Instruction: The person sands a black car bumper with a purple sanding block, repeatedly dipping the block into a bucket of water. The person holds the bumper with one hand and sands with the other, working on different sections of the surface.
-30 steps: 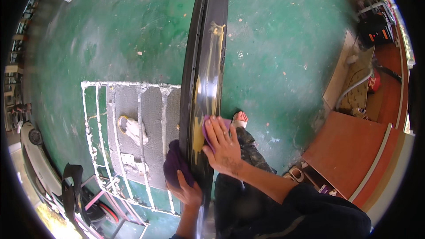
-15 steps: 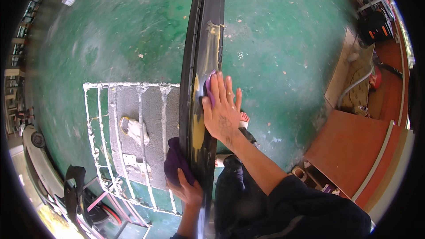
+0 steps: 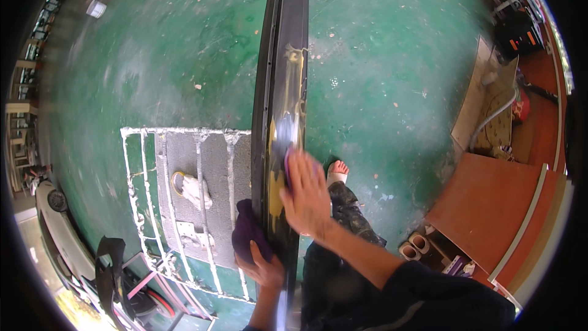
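Observation:
A long, narrow dark panel [image 3: 289,18] runs upright through the middle of the head view, with tan-yellow filler patches [image 3: 276,199] and a shiny bare stretch on its face. My right hand [image 3: 308,193] lies over a thin purple pad [image 3: 287,162], pressing it to the panel's right side; the fingers cover most of the pad. Lower down, on the panel's left side, my left hand [image 3: 263,270] grips a bunched dark purple cloth [image 3: 250,233] against the edge. Some of that hand's fingers are hidden behind the cloth.
Left of the panel is a paint-crusted white rack [image 3: 201,175] over a grey board, with a white glove-like thing [image 3: 195,191]. A reddish-brown cabinet [image 3: 484,208] stands right, with shoes [image 3: 414,246] beside it. My bare foot [image 3: 337,171] shows on the green floor. A car [image 3: 61,220] is far left.
My right hand has slid down the panel toward me with the purple pad, uncovering a shiny stretch. My left hand keeps its hold on the cloth. The view has shifted slightly, and my foot shows more.

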A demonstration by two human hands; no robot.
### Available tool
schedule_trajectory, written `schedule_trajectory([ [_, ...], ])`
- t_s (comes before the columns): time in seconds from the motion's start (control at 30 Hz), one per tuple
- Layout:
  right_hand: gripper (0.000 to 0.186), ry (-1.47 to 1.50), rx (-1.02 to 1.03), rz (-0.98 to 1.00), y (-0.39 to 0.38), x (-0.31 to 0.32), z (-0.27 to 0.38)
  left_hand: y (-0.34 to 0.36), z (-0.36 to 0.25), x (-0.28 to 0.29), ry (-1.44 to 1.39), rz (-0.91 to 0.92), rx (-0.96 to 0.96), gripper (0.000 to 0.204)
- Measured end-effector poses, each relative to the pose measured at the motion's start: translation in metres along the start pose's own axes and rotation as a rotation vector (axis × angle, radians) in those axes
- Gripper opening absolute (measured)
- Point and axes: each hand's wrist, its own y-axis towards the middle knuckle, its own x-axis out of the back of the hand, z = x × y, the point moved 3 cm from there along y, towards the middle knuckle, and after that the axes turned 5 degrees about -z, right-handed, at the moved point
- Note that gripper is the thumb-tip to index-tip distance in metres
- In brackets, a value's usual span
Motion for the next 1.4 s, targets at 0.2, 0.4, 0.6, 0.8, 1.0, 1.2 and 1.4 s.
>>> schedule_trajectory([
  [0.2, 0.078, 0.036, 0.097, -0.023, 0.028, -0.006, -0.028, -0.002, 0.002, 0.005, 0.003, 0.045, -0.017, 0.061],
  [0.4, 0.072, 0.138, 0.118, -0.258, 0.19, 0.037, -0.057, 0.011, -0.008, 0.005, -0.051, 0.038, -0.02, 0.06],
  [0.6, 0.08, 0.093, 0.195, -0.075, 0.041, -0.017, -0.045, 0.004, 0.0, 0.008, 0.011, 0.018, -0.021, 0.058],
  [0.8, 0.073, 0.224, 0.027, -0.171, 0.113, 0.013, -0.054, 0.007, -0.003, 0.002, -0.028, 0.033, -0.003, 0.058],
  [1.0, 0.073, 0.235, -0.056, -0.056, -0.012, -0.016, -0.03, 0.003, 0.0, 0.009, 0.008, -0.007, -0.022, 0.059],
  [1.2, 0.069, 0.264, -0.124, -0.159, 0.046, -0.006, -0.028, -0.001, 0.004, 0.002, 0.025, 0.032, 0.009, 0.06],
  [1.4, 0.067, 0.137, -0.095, -0.094, -0.002, -0.011, -0.027, -0.002, 0.009, 0.002, 0.006, 0.015, -0.011, 0.059],
])
